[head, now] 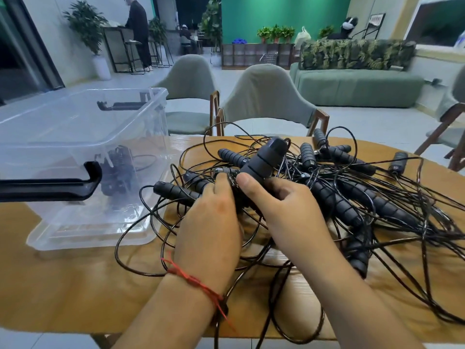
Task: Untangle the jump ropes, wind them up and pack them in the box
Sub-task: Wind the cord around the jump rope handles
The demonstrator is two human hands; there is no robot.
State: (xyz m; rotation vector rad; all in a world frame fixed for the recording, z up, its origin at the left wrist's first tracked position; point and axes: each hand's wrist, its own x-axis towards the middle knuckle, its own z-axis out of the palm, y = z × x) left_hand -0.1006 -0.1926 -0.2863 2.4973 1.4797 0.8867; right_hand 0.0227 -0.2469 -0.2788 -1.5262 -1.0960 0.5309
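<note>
Right now the tangled jump ropes (352, 197) lie heaped on the bench (75, 285) just right of the clear box (50, 117), which holds one dark bundle (118, 170). The right hand (279, 205) has its grip closed round a raised handle (261, 159), and the left hand (211, 217) pinches the cord (232, 182) at that handle's near end. A hard pull from here could tighten knots in the heap. It could also drag loose loops off the bench.

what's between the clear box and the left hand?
Head view: a black jump-rope handle and loose cable loops lie on the table between the box and the left hand.
</note>
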